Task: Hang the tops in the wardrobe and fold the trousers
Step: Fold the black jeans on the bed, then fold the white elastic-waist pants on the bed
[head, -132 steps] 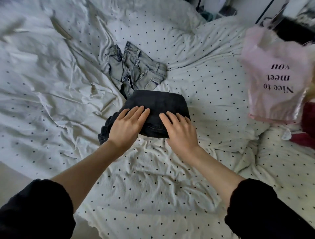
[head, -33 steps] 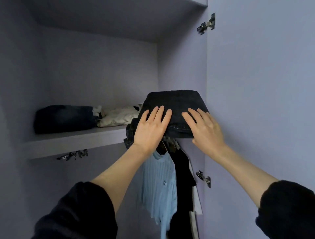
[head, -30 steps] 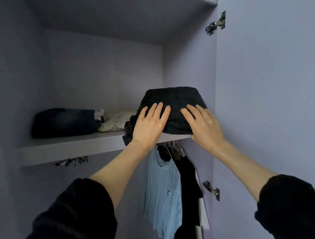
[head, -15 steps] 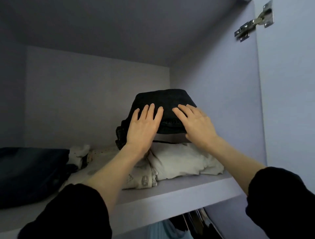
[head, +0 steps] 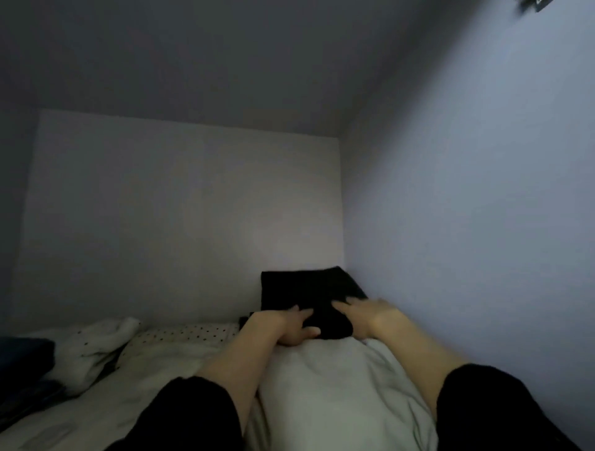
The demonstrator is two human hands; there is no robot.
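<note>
Head view: both arms outstretched, left hand (head: pixel 283 328) and right hand (head: pixel 370 314) apparently flat-fingered (blurred) on folded black trousers (head: pixel 306 293).

Back wall (head: pixel 180 219): pale grey — plain, dim.
Right side wall (head: pixel 467 209): lilac-blue, lit brighter.
Ceiling panel (head: pixel 193 58): dark grey, in shadow.
Hinge (head: pixel 531 4): metal, top right corner — blurred.

Shelf, seemingly under pale clothes (head: pixel 338 386)
</note>
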